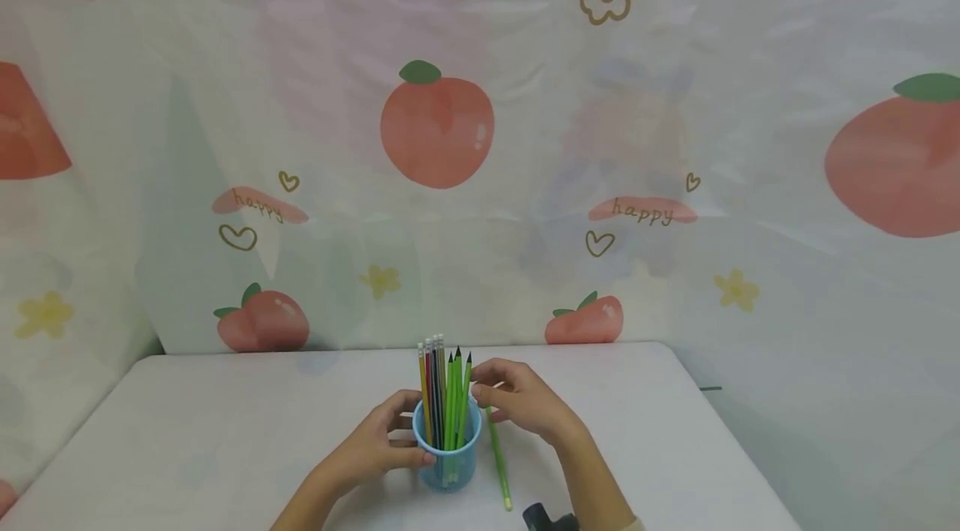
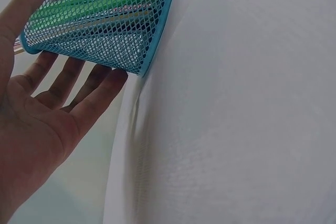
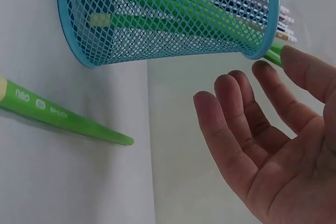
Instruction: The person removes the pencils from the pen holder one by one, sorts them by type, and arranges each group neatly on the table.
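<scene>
A light-blue mesh pencil cup (image 1: 447, 477) stands upright on the table, with several pencils inside. Green pencils (image 1: 457, 406) with black points up lean to its right; striped and coloured pencils (image 1: 430, 381), eraser ends up, stand to the left. My left hand (image 1: 371, 445) holds the cup from its left side, thumb in front and fingers behind, as the left wrist view of the mesh cup (image 2: 100, 24) confirms. My right hand (image 1: 521, 402) is beside the rim, fingers loosely spread, thumb and index fingertips right at a green pencil's upper end (image 3: 275, 53). Another green pencil (image 1: 498, 464) lies on the table right of the cup.
A black object (image 1: 549, 518) shows at the table's front edge by my right forearm. The white-covered table (image 1: 247, 423) reaches back to a hanging cloth (image 1: 480, 264) printed with fruit and flowers, which also borders the sides.
</scene>
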`<state>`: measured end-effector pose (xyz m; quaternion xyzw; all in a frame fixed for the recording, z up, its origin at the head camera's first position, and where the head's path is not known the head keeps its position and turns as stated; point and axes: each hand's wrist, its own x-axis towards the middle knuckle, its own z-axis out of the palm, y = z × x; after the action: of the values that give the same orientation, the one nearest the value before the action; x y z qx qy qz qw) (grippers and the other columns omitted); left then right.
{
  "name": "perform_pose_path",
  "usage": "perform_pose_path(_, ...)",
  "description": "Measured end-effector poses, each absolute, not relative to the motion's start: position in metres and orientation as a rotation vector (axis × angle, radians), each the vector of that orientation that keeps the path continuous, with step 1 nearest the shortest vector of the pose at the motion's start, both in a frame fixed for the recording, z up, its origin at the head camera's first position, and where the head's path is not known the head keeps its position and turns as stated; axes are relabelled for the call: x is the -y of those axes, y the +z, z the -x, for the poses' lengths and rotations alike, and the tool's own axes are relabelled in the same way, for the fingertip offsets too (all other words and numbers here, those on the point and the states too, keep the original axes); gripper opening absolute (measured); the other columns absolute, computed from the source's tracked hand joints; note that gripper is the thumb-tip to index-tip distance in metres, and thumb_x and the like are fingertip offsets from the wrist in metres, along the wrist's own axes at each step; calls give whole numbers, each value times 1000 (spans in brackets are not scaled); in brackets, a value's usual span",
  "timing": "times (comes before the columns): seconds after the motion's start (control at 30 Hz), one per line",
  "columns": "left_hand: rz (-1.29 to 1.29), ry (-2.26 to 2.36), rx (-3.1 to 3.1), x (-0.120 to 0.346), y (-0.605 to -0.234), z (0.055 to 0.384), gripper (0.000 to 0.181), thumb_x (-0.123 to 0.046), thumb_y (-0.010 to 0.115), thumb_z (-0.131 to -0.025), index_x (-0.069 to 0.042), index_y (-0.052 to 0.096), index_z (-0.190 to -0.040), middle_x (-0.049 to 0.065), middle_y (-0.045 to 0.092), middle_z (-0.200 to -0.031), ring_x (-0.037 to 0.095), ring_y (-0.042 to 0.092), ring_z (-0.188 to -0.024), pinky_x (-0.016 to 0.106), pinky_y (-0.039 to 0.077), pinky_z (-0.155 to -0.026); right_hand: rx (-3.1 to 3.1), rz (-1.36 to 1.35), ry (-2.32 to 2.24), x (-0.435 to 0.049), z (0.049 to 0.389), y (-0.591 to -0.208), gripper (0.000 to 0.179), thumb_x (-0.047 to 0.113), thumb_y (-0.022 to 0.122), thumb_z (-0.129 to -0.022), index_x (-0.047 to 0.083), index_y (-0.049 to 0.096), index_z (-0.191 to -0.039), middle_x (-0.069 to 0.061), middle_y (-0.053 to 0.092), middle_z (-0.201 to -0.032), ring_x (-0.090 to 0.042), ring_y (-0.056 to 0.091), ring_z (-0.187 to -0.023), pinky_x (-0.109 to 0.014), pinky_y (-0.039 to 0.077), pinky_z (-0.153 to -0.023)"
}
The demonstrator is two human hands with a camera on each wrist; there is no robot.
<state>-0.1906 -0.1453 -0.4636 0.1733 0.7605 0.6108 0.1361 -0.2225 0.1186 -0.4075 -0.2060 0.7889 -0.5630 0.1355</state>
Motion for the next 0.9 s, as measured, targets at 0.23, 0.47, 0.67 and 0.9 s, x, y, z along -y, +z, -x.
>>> perform_pose_path(0.23,-483,1771,-2200,144,-461,192,72,-21,84,-80,-8,47,-140,15,51,-141,33,54,-125,47,52,-101,-2293,589,-1608,-117,224,-408,28,23,64,-98,5,65,-119,-10,65,-110,-23,66,-94,-45,62,-78)
perform_pose_path(0.47,-495,1778,-2204,145,-463,190,72,-19,85,-79,-7,47,-139,14,53,-139,33,55,-124,45,53,-100,-2281,611,-1592,-116,223,-410,21,24,67,-96,6,65,-107,-9,63,-105,-21,66,-93,-46,61,-80)
perform_pose_path(0.67,-508,1788,-2193,145,-462,190,71,-19,84,-80,-7,47,-139,15,53,-140,34,55,-124,45,53,-101,-2301,619,-1613,-117,222,-408,20,23,67,-96,4,63,-102,-9,62,-102,-21,66,-92,-48,61,-81)
perform_pose_path(0.9,-498,1773,-2189,145,-463,191,71,-21,84,-80,-6,47,-139,16,52,-139,34,55,-124,44,54,-100,-2282,625,-1628,-120,223,-409,20,22,65,-97,3,62,-104,-9,63,-103,-23,66,-94,-48,60,-82)
